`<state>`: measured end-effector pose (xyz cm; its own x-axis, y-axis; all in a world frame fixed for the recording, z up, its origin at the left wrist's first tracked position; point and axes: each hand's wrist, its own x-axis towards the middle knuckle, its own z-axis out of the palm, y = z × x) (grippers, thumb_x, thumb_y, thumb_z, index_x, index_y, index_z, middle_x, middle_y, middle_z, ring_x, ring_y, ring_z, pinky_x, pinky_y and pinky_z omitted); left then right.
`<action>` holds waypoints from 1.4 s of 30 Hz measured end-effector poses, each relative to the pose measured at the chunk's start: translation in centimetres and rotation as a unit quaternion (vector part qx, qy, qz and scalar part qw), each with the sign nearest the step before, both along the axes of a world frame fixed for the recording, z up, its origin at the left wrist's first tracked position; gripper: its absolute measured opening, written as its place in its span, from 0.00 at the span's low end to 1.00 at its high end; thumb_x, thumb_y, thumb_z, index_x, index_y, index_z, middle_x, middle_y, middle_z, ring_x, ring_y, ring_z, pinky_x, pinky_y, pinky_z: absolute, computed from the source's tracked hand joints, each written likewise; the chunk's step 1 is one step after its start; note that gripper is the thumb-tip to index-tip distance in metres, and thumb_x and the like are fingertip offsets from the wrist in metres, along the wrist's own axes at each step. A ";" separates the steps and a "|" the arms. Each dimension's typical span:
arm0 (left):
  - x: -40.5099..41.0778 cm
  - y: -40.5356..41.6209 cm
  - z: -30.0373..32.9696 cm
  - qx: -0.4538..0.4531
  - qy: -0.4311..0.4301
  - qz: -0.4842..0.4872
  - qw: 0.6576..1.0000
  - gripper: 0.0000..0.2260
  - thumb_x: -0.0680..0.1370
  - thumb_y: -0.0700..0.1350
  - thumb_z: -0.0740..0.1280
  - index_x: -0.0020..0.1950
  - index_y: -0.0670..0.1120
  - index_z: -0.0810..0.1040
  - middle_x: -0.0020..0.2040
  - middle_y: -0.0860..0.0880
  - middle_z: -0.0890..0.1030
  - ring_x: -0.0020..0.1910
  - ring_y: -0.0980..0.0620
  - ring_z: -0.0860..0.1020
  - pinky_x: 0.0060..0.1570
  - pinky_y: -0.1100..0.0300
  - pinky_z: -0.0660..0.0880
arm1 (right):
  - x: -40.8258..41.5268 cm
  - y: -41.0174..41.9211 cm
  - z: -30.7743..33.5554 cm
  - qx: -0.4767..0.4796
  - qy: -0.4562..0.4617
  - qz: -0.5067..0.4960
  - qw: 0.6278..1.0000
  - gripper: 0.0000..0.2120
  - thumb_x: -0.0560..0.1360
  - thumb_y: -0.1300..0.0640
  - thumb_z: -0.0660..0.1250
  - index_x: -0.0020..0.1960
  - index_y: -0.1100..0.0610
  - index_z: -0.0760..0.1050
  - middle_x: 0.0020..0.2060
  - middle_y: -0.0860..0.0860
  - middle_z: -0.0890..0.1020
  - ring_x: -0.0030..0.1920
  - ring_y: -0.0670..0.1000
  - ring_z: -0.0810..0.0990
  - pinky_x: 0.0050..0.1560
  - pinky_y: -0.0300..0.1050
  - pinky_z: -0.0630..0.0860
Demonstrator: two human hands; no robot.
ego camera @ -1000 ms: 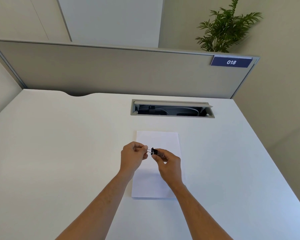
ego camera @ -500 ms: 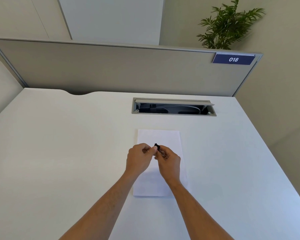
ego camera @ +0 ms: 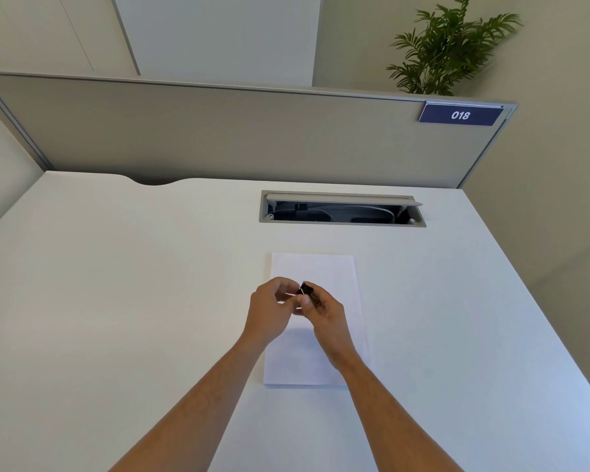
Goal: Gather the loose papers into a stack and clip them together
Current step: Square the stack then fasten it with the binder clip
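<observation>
Bright, even, soft light fills the scene, and the white desk (ego camera: 116, 301) shows a faint bluish cast toward its near right corner. Shadows are weak (only a pale one under the forearms). Wide-angle distortion bends the partition (ego camera: 218, 131) edges; the hands look slightly blurred.
</observation>
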<state>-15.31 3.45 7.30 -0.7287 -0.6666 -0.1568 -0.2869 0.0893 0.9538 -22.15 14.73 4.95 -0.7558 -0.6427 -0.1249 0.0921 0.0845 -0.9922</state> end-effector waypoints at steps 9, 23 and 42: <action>-0.1 -0.8 -0.7 -0.023 0.000 -0.088 0.996 0.06 0.77 0.38 0.70 0.52 0.46 0.81 0.44 0.52 0.84 0.44 0.55 0.81 0.46 0.69 0.75 | -0.7 0.1 0.1 0.003 -0.011 0.009 1.000 0.17 0.78 0.60 0.67 0.66 0.54 0.73 0.55 0.52 0.82 0.56 0.48 0.82 0.56 0.38 0.78; -0.6 -1.0 -2.1 0.100 0.028 -0.086 0.991 0.06 0.78 0.35 0.67 0.51 0.44 0.81 0.45 0.44 0.85 0.47 0.42 0.83 0.45 0.60 0.78 | -3.5 2.0 -0.8 0.049 -0.006 0.008 0.999 0.13 0.73 0.54 0.73 0.56 0.59 0.80 0.47 0.53 0.86 0.49 0.50 0.85 0.53 0.42 0.79; -2.1 0.7 -6.1 -0.198 -0.277 -0.023 0.940 0.16 0.77 0.47 0.67 0.65 0.50 0.75 0.66 0.47 0.73 0.67 0.45 0.68 0.62 0.54 0.67 | -5.4 4.5 -5.9 0.161 0.083 -0.157 0.971 0.15 0.76 0.53 0.69 0.62 0.54 0.76 0.53 0.45 0.83 0.54 0.38 0.78 0.54 0.25 0.68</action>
<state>-17.40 4.10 1.15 -0.6378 -0.7224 -0.2672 -0.7174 0.4308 0.5475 -27.54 19.24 -0.95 -0.9350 -0.3258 -0.1404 0.0041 0.3858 -0.9226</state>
